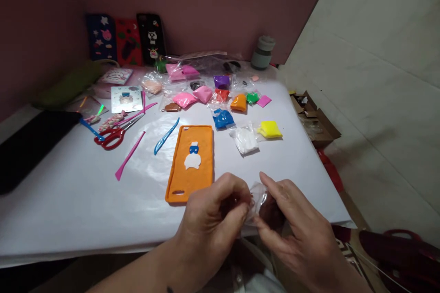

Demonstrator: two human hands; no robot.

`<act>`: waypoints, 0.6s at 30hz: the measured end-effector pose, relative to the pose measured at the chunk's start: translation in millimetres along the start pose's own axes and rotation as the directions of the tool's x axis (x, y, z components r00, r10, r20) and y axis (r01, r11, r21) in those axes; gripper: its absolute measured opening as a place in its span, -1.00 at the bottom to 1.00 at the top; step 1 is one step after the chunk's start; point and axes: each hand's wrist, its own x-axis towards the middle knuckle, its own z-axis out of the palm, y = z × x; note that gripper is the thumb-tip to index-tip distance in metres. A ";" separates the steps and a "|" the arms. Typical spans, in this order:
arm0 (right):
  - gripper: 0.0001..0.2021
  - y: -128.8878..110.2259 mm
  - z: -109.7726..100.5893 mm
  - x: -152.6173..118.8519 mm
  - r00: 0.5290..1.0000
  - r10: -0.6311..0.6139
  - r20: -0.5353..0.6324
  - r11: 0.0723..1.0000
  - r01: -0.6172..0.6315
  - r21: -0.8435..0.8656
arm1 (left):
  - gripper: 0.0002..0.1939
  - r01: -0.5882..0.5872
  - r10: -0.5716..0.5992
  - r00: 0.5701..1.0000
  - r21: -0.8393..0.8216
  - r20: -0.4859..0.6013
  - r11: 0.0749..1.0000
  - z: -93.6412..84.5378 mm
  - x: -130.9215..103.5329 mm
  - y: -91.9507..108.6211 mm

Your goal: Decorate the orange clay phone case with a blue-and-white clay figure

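At the table's near edge, my left hand (218, 213) pinches the clear end of a small plastic packet (258, 197). My right hand (297, 226) is closed around the packet's other end, where dark brown stuff, possibly clay, shows through; the fingers cover much of it. Just beyond my left hand lies an orange phone case (174, 165) with a white cat-like head shape (193, 161) and a small blue piece (194, 149) on it. A packet of white clay (245, 140) and a packet of yellow clay (270, 129) rest farther off on the right.
Several more colourful clay packets, including a blue one (222, 119), spread across the back. On the left are red scissors (113, 138), a pink modelling tool (129, 155) and a blue one (167, 136). Decorated phone cases (129, 42) lean on the wall near a grey-green jar (263, 52).
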 end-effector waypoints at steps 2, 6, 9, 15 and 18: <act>-0.53 -0.1 0.6 0.2 0.999 0.031 -0.014 0.999 -0.031 0.020 | -0.81 -0.105 0.102 0.994 0.125 0.031 0.987 -1.9 0.8 0.7; -0.49 -2.0 1.9 -0.6 0.997 0.071 -0.027 0.997 -0.070 0.031 | -0.81 -0.243 0.225 0.970 0.272 0.094 0.931 -6.4 1.1 1.6; -0.49 -2.0 2.0 -2.3 0.997 0.078 -0.023 0.996 -0.077 0.037 | -0.79 -0.270 0.242 0.962 0.311 0.125 0.911 -7.6 0.0 1.8; -0.52 -2.5 1.7 -3.7 0.998 0.069 0.005 0.998 -0.069 0.014 | -0.85 -0.146 0.120 0.989 0.392 0.091 0.908 -5.0 -2.3 1.4; -0.51 -5.4 1.7 -3.6 0.998 0.059 0.011 0.998 -0.060 0.026 | -0.84 -0.129 0.099 0.990 0.332 0.105 0.935 -5.6 -2.7 2.3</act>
